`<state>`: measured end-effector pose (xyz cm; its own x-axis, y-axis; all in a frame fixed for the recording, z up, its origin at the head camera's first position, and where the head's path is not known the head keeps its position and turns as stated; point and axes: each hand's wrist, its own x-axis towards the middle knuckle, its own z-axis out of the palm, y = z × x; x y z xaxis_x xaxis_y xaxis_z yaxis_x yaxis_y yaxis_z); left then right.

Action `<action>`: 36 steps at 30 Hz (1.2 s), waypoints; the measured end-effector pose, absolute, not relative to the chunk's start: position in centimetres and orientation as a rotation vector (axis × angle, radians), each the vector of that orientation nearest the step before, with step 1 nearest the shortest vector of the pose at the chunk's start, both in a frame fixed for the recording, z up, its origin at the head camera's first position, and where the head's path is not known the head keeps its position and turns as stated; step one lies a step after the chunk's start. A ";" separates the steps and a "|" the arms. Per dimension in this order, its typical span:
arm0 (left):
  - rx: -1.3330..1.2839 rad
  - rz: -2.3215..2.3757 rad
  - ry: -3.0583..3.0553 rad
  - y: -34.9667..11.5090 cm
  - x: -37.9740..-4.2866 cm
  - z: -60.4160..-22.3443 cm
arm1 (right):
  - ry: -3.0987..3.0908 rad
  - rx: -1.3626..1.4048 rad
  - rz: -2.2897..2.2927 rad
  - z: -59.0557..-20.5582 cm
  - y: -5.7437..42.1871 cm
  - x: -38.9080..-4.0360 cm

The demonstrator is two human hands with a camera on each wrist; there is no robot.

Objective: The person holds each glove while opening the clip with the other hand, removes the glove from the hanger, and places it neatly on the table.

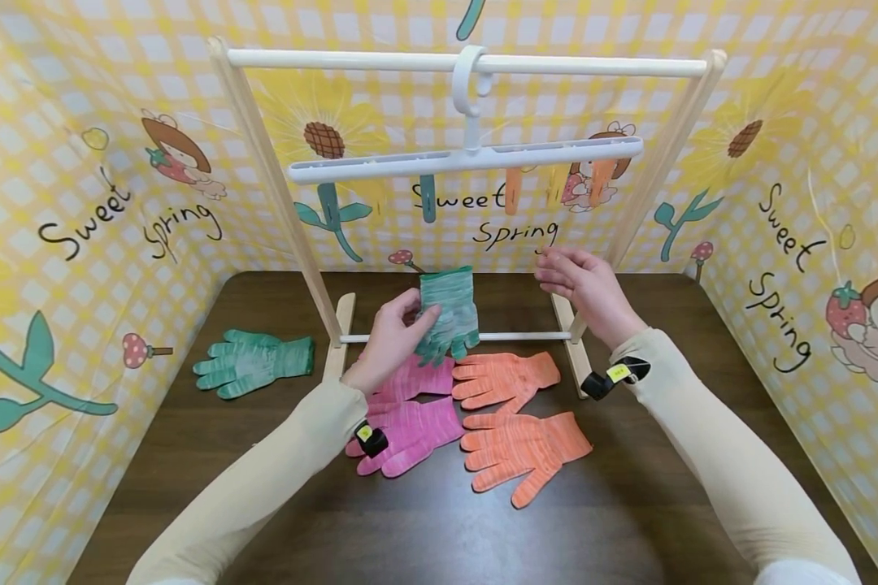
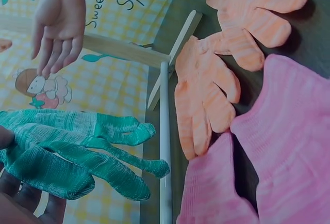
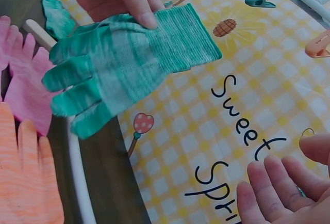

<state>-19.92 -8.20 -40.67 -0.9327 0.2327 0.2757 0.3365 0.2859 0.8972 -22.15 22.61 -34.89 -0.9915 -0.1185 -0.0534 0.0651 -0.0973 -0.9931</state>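
My left hand [image 1: 398, 333] pinches a green glove [image 1: 449, 313] between thumb and fingers. The glove is held in the air with its cuff up and its fingers hanging down, below a white clip hanger [image 1: 439, 164]. In the right wrist view, the thumb of the left hand lies across the glove [image 3: 124, 59] near its cuff. My right hand [image 1: 588, 292] is raised to the right of that glove, apart from it, with nothing in its fingers. Green, orange and yellow clips hang from the hanger, such as a green clip [image 1: 428, 199] above the glove.
The hanger hooks over the top bar [image 1: 351, 60] of a wooden rack. Another green glove [image 1: 252, 363] lies at the left of the table. Pink gloves [image 1: 413, 431] and orange gloves [image 1: 527, 447] lie in front of the rack. Patterned cloth walls surround the table.
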 end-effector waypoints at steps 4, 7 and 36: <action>-0.530 -1.741 -2.436 -9.1 -19.5 -40.8 | 2.059 -0.063 -2.188 -35.4 22.7 -21.6; -0.520 -1.746 -2.422 -9.8 -19.3 -40.7 | 2.097 -0.083 -2.142 -35.7 22.8 -21.3; -0.329 -1.569 -2.429 -14.4 -16.5 -39.7 | 2.185 -0.089 -1.997 -38.2 23.5 -18.5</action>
<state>-16.50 -14.37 -39.71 -0.9481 0.0624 0.3119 0.3099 0.4011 0.8620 -18.53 23.53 -38.24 -0.9821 -0.1647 -0.0917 0.0766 0.0960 -0.9924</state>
